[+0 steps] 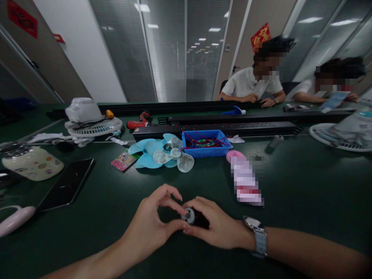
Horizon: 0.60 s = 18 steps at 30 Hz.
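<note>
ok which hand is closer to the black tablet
Left: the left hand is right of the tablet; the right hand lies farther right, beyond the left one.

The left hand (151, 217) and right hand (219, 228) are bare; left forearm (114, 254) and right forearm (302, 246) are uncovered. Worn at the right wrist (246, 237): one wristwatch (257, 232), metallic-looking case (255, 224), pale reflective dial (252, 222), broad grey-blue strap (260, 245).

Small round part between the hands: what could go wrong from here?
The small round part might slip: the right hand seems to have only a fingertip grip, with the left hand touching it. Red wires trailing out of the blue bin could snag on the fan blades beside it.
</note>
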Each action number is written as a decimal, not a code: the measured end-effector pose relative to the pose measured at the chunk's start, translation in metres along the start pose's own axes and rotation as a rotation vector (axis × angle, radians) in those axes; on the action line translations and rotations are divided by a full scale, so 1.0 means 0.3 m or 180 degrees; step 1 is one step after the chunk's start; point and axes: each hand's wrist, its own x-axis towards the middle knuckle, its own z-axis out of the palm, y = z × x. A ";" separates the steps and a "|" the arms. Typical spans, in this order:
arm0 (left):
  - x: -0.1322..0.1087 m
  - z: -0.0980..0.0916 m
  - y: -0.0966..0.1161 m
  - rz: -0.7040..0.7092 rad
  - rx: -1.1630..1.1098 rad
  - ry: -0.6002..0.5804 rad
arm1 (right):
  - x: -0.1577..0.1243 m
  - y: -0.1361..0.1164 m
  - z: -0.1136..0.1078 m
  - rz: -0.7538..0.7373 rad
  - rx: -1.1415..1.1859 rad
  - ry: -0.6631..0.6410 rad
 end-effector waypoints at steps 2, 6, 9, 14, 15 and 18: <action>-0.004 -0.005 -0.001 0.0132 0.0139 -0.0046 | -0.001 0.000 0.001 0.0010 -0.0015 -0.0019; -0.008 -0.011 -0.014 0.0468 0.0402 -0.0312 | -0.004 0.007 0.005 -0.0010 -0.0042 0.0033; -0.006 -0.009 -0.029 0.0446 0.0330 -0.0473 | -0.004 0.010 0.006 -0.0050 -0.0029 0.0044; 0.003 -0.001 -0.041 0.0139 0.0071 -0.0397 | -0.001 0.006 0.002 -0.0042 -0.0026 0.0009; 0.005 0.000 -0.039 0.0106 0.0027 -0.0373 | 0.000 0.004 0.001 -0.0046 -0.0022 -0.0004; 0.014 0.000 -0.025 0.0028 -0.0146 -0.0368 | 0.001 0.002 -0.001 -0.0046 -0.0007 -0.0020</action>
